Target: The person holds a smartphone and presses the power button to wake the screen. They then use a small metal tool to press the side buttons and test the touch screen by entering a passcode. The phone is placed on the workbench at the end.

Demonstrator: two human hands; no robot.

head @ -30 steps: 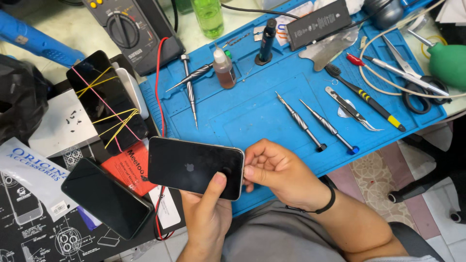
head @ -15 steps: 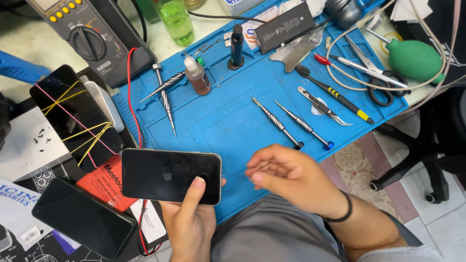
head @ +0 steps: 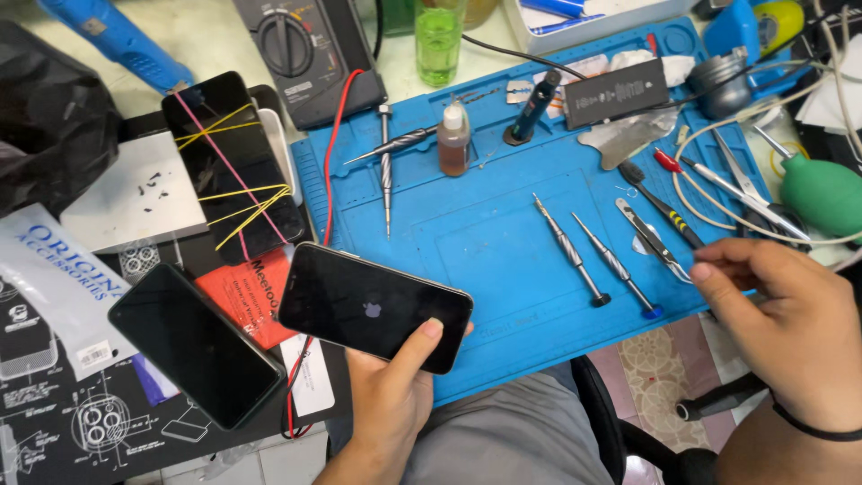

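Observation:
My left hand (head: 388,395) grips a black smartphone (head: 373,306) by its lower edge, thumb on the dark screen, which shows a small pale logo. It is held flat over the front edge of the blue work mat (head: 503,242). My right hand (head: 790,323) hovers at the mat's right front corner, fingers loosely curled and holding nothing, fingertips close to a pair of metal tweezers (head: 652,239). Two screwdrivers (head: 572,250) lie on the mat between my hands.
Another dark phone (head: 195,344) lies left of the held one. A phone bound with rubber bands (head: 232,167) sits further back. A multimeter (head: 302,49), a green liquid bottle (head: 439,36), a small brown bottle (head: 454,141), a phone battery (head: 616,92), a green blower bulb (head: 822,193) and several hand tools crowd the bench.
My right hand has left the phone's right edge and swung out to the right, toward the tweezers. My left hand keeps the phone, now angled slightly.

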